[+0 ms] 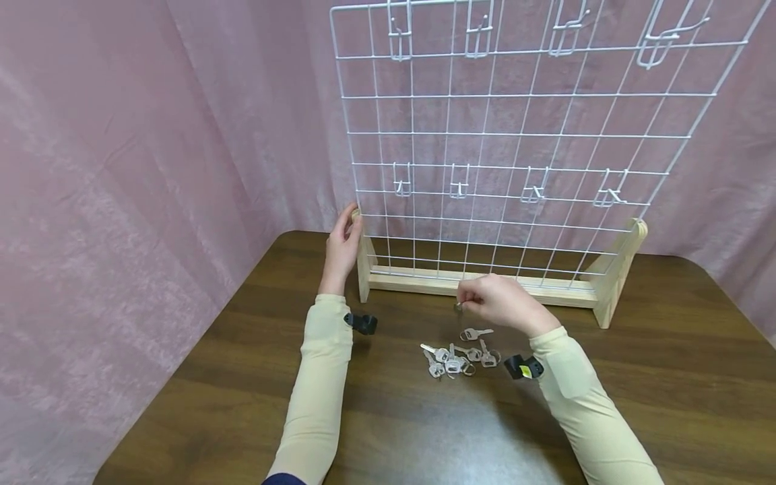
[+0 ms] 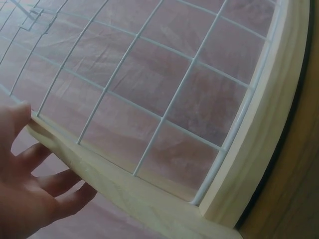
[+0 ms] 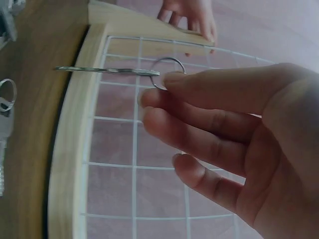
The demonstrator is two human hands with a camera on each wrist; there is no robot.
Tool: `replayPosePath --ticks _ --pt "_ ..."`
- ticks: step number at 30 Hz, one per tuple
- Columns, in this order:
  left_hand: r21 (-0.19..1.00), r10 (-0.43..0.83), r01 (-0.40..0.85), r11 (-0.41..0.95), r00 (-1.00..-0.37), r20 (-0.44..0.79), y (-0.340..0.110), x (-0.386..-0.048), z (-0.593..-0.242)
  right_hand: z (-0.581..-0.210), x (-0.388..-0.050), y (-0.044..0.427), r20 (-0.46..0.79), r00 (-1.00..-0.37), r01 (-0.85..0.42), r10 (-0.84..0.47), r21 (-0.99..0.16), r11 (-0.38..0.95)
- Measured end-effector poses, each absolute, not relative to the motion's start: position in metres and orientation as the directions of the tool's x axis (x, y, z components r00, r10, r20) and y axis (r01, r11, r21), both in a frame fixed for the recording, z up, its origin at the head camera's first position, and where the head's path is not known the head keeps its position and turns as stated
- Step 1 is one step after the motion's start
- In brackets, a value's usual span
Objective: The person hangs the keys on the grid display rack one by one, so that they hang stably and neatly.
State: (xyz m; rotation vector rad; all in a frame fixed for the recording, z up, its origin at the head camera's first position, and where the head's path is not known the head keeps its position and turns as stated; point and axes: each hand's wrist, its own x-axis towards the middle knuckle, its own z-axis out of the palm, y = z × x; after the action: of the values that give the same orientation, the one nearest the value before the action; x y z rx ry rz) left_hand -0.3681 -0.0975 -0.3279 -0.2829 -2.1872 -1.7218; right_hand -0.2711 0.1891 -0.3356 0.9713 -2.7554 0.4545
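Observation:
A white wire grid rack (image 1: 448, 135) stands upright in a wooden base with two side supports. My left hand (image 1: 343, 248) holds the top of the left wooden support (image 2: 109, 199), its thumb at the grid-side edge and the fingers on the outer side. In front of the rack's lower rail, my right hand (image 1: 502, 300) pinches a key ring (image 3: 182, 63) between thumb and index finger. From that ring a metal key (image 3: 109, 70) hangs down, seen edge-on in the right wrist view. Below lies a group of loose keys (image 1: 452, 364) with rings, one key (image 1: 475, 334) slightly apart.
White hooks (image 1: 459, 188) are fixed on the grid in an upper and a lower row. The bottom wooden rail (image 1: 418, 279) runs between the supports on a brown table (image 1: 242, 377). A pink curtain (image 1: 151, 135) hangs behind and at the left.

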Motion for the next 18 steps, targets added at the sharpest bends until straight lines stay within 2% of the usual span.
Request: replayPosePath --ticks 4,8,12,18 --pt "0.906 -0.039 0.35 0.239 -0.929 0.369 -0.098 -0.365 -0.329 -0.341 -0.273 0.189 0.25 -0.762 -0.646 -0.598 -0.215 0.733" --pt "0.914 -0.046 0.345 0.212 -0.931 0.362 -0.102 -0.38 -0.343 -0.341 -0.273 0.189 0.246 -0.762 -0.646 -0.599 -0.228 0.729" --pt "0.907 -0.052 0.37 0.202 -0.92 0.388 -0.103 -0.394 -0.352 -0.334 -0.273 0.188 0.258 -0.779 -0.625 -0.572 -0.25 0.739" --pt "0.894 -0.055 0.392 0.216 -0.91 0.412 -0.104 -0.396 -0.354 -0.329 -0.273 0.185 0.288 -0.794 -0.603 -0.535 -0.258 0.755"
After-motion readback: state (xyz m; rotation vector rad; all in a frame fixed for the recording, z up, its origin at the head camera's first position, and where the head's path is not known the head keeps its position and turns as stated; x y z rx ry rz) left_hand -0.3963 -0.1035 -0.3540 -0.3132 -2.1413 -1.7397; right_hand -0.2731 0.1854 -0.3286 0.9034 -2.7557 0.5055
